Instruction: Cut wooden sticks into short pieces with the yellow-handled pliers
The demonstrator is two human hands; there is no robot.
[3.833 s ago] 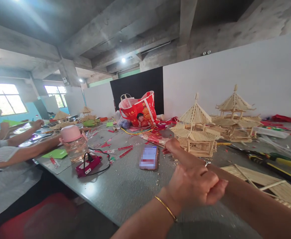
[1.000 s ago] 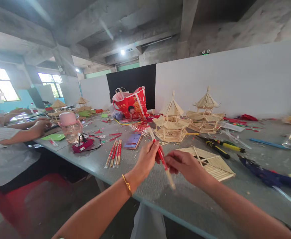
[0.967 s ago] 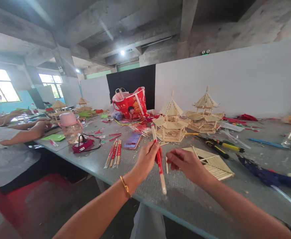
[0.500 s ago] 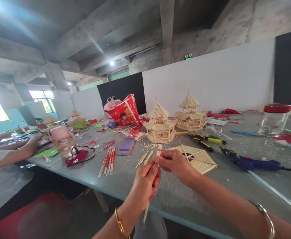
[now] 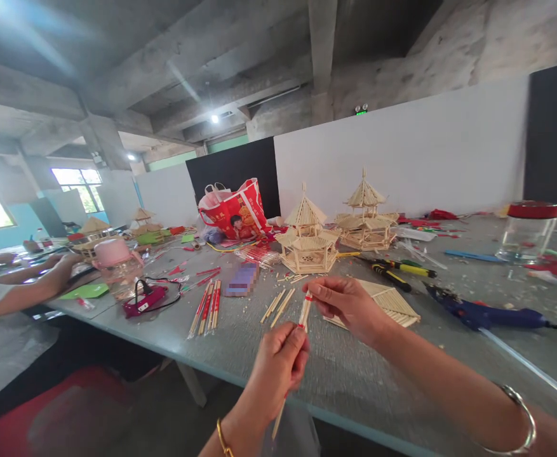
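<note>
My left hand (image 5: 284, 357) is wrapped round a pair of wooden chopsticks (image 5: 303, 312) in a clear wrapper with red print, held at a slant over the table's front edge. The lower ends stick out below the fist. At the upper end, my right hand (image 5: 342, 301) pinches the wrapper between thumb and fingers. Behind that hand lies a flat panel of glued sticks (image 5: 392, 303), partly covered by it. Loose bare sticks (image 5: 278, 306) lie just beyond my hands, with wrapped chopsticks (image 5: 205, 308) to their left.
Two stick pagodas (image 5: 309, 244) stand at the back, near a red bag (image 5: 235, 212). Pliers (image 5: 385, 273), a blue glue gun (image 5: 490, 312) and a red-lidded jar (image 5: 530, 235) are on the right. On the left are a pink-lidded bottle (image 5: 116, 270) and another person's arm (image 5: 44, 284).
My right hand has moved a little up and right, toward the top of the chopsticks. My left hand has shifted slightly lower, leaving more of the wrapped sticks showing between the hands.
</note>
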